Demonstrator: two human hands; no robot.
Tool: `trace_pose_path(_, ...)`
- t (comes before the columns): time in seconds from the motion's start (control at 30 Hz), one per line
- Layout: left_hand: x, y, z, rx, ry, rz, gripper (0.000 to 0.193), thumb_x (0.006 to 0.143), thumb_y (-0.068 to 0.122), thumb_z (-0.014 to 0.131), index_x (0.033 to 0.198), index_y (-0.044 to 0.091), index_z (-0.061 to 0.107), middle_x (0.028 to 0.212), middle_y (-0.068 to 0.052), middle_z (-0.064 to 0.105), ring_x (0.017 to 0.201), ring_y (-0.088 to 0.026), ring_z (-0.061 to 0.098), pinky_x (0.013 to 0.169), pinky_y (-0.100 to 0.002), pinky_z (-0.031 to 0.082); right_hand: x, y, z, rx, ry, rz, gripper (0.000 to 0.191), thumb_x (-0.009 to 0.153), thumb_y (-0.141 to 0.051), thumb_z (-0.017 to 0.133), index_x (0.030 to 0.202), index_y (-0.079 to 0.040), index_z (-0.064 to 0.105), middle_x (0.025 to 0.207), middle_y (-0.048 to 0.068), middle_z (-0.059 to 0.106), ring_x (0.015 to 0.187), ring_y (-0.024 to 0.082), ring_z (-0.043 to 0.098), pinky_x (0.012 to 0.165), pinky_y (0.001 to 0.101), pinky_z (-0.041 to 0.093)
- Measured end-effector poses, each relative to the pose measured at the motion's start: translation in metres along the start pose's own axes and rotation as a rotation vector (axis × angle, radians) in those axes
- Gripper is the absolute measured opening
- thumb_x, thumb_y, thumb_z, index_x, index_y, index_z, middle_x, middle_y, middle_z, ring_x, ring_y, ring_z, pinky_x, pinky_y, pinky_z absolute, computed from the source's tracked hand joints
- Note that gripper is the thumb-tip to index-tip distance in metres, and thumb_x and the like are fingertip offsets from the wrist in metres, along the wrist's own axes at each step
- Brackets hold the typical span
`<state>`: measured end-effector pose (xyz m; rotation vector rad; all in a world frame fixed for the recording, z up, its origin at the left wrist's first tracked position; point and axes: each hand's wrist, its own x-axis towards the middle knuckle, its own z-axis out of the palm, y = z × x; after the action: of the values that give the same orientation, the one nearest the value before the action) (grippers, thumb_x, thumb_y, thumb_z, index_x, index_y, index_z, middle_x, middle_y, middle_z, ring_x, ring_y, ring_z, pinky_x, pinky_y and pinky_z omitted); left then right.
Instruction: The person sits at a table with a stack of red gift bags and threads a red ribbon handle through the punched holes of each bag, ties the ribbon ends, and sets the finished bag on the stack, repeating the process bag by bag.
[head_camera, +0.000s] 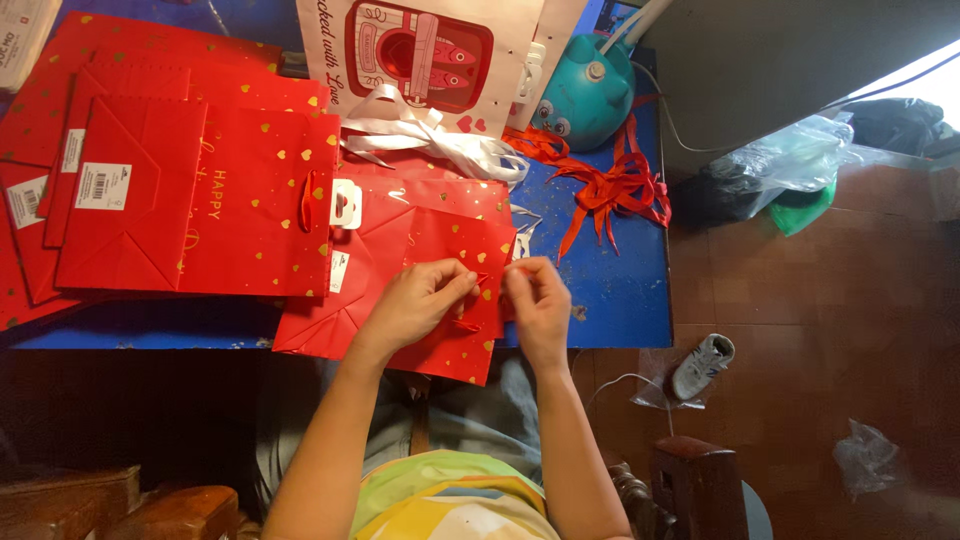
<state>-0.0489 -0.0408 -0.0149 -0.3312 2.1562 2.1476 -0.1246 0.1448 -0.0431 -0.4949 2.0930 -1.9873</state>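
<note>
A: While both hands work at the near edge of the blue table (620, 290), what does each one have?

B: The left hand (415, 300) is pinched shut on a thin red ribbon handle (478, 278) at the top of a red gift bag (400, 270). The right hand (538, 300) is curled, fingertips at the same edge of the bag; whether it grips the ribbon I cannot tell.

A: Where does that bag lie?

B: Flat on the table in front of the person, its near corner hanging over the edge. It is red with small gold hearts.

A: How many bags altogether?

B: To the left a stack of flat red bags (150, 180) fans out, at least five there. Three white rectangular barcode labels (103, 185) show on them.

A: And farther off?

B: One white ribbon bundle (440, 140), one heap of red ribbons (610, 185) to the right, one teal round container (585, 95), and one pale bag with a red picture (420, 50) at the far edge. One grey shoe (702, 365) lies on the floor at right.
</note>
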Motion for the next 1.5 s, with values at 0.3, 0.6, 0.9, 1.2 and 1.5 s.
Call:
trace_pose_path(0.3, 0.001, -0.008, -0.001, -0.093, -0.042, 0.046, 0.030, 0.102, 0.027, 0.059, 0.094, 0.002, 0.072, 0.073, 0.000, 0.066, 0.069, -0.007, 0.061, 0.064, -0.026, 0.053, 0.003, -0.031, 0.002, -0.175, -0.148, -0.118, 0.025, 0.092, 0.006, 0.064, 0.115, -0.001, 0.066, 0.107, 0.006, 0.065, 0.096, 0.014, 0.066, 0.081, 0.0270, 0.055)
trace_pose_path(0.6, -0.017, -0.025, -0.015, -0.918, -0.193, 0.100, 0.030, 0.105, 0.030, 0.061, 0.094, 0.003, 0.070, 0.088, -0.009, 0.070, 0.086, -0.016, 0.064, 0.083, -0.030, 0.051, 0.004, -0.028, 0.007, -0.387, -0.050, -0.202, 0.013, 0.089, 0.008, 0.064, 0.100, 0.002, 0.068, 0.101, 0.008, 0.066, 0.092, 0.015, 0.066, 0.081, 0.0254, 0.054)
trace_pose_path(0.9, -0.003, -0.044, -0.014, -1.180, 0.046, 0.043, 0.033, 0.107, 0.031, 0.059, 0.092, 0.004, 0.070, 0.076, -0.005, 0.063, 0.082, -0.021, 0.064, 0.084, -0.036, 0.053, 0.006, -0.003, 0.000, -0.071, 0.025, -0.014, 0.010, 0.101, 0.002, 0.064, 0.110, 0.004, 0.063, 0.109, 0.006, 0.064, 0.098, 0.010, 0.061, 0.085, 0.0248, 0.053)
trace_pose_path(1.2, -0.006, -0.032, -0.010, -1.096, 0.109, 0.007, 0.030, 0.103, 0.027, 0.058, 0.104, 0.001, 0.072, 0.095, -0.007, 0.072, 0.092, -0.018, 0.067, 0.089, -0.035, 0.054, -0.002, -0.033, 0.005, -0.358, -0.114, -0.270, 0.025, 0.088, 0.008, 0.063, 0.112, 0.002, 0.068, 0.115, 0.011, 0.061, 0.102, 0.017, 0.063, 0.087, 0.0261, 0.053)
trace_pose_path(1.5, -0.008, -0.042, -0.013, -1.039, -0.029, 0.015, 0.031, 0.107, 0.026, 0.057, 0.108, -0.001, 0.073, 0.079, -0.004, 0.064, 0.077, -0.016, 0.062, 0.076, -0.031, 0.052, -0.001, -0.021, 0.010, -0.263, 0.053, -0.215, 0.010, 0.099, 0.004, 0.062, 0.108, 0.003, 0.066, 0.109, 0.010, 0.064, 0.097, 0.015, 0.064, 0.085, 0.0261, 0.055)
